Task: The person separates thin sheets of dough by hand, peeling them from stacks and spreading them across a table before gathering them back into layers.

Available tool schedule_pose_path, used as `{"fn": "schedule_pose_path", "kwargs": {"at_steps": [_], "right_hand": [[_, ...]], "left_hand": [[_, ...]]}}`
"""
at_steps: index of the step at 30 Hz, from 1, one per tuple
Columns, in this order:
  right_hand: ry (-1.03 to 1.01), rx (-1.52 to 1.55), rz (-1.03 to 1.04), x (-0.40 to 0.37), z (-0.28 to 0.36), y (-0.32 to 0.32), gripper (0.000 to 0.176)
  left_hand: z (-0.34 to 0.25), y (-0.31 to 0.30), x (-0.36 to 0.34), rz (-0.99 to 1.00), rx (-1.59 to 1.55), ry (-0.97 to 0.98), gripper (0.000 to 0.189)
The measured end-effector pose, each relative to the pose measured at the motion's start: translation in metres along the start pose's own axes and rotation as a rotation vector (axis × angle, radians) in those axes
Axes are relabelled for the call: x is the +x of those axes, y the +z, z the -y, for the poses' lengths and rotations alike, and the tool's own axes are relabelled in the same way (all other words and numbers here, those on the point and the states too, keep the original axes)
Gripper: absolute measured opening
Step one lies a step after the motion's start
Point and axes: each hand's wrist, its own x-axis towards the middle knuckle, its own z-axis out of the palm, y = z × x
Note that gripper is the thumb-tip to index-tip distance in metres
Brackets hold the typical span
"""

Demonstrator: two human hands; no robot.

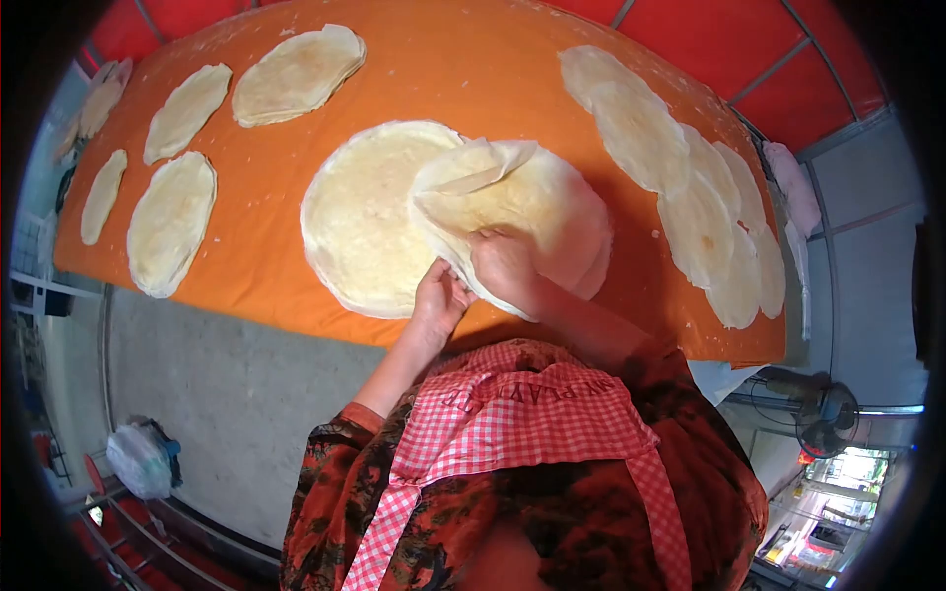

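Note:
Near the front edge of the orange cloth, two piles of thin round flatbreads overlap. The right pile point(557, 207) has its top sheet lifted and folded along the upper left side. My left hand point(443, 295) pinches the lower left rim of that sheet between thumb and fingers. Just to its right, my right hand point(503, 264) is closed over the same flatbread, its fingertips partly hidden behind the knuckles. The left pile point(370, 217) lies flat, partly covered by the right one.
Single and stacked flatbreads point(172, 225) lie on the orange cloth point(261, 217) at the left. More flatbreads point(641, 133) overlap in a row at the right. A fan point(826, 419) stands at the lower right, and a plastic bag point(140, 458) sits at the lower left.

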Motion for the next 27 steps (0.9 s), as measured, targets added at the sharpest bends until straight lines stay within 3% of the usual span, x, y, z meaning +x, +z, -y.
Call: {"fn": "schedule_pose_path", "kwargs": {"at_steps": [6,11,14,18,21,22,24,25,26,27], "right_hand": [[0.072,0.096,0.133,0.009,0.020,-0.008,0.025],[0.234,0.147,0.259,0.016,0.025,-0.015,0.038],[0.134,-0.034,0.695,0.040,0.020,-0.031,0.038],[0.284,0.296,0.555,0.066,-0.069,-0.097,0.032],[-0.036,0.809,0.274,0.105,-0.175,-0.163,0.032],[0.105,0.315,0.158,0.129,-0.180,-0.191,0.037],[0.143,-0.338,0.045,0.145,-0.133,-0.262,0.040],[0.057,-0.485,0.062,0.130,-0.083,-0.289,0.038],[-0.020,-0.419,0.056,0.120,-0.056,-0.299,0.035],[-0.421,-0.286,-0.115,0.122,-0.078,-0.284,0.034]], "left_hand": [[-0.001,0.035,-0.016,0.015,0.202,0.140,0.027],[0.010,0.030,-0.009,-0.165,0.277,0.195,0.018],[0.014,0.042,-0.011,-0.204,0.332,0.219,0.014],[0.016,0.019,-0.001,-0.294,0.495,0.181,0.010],[0.014,-0.004,0.008,-0.270,0.559,0.148,0.009],[0.019,0.025,-0.001,-0.372,0.472,0.199,0.007],[0.017,0.037,-0.002,-0.407,0.462,0.209,0.007],[0.019,0.035,-0.005,-0.430,0.461,0.201,0.008],[0.019,0.027,-0.003,-0.371,0.476,0.215,0.009],[0.018,0.020,0.000,-0.312,0.493,0.225,0.010]]}}
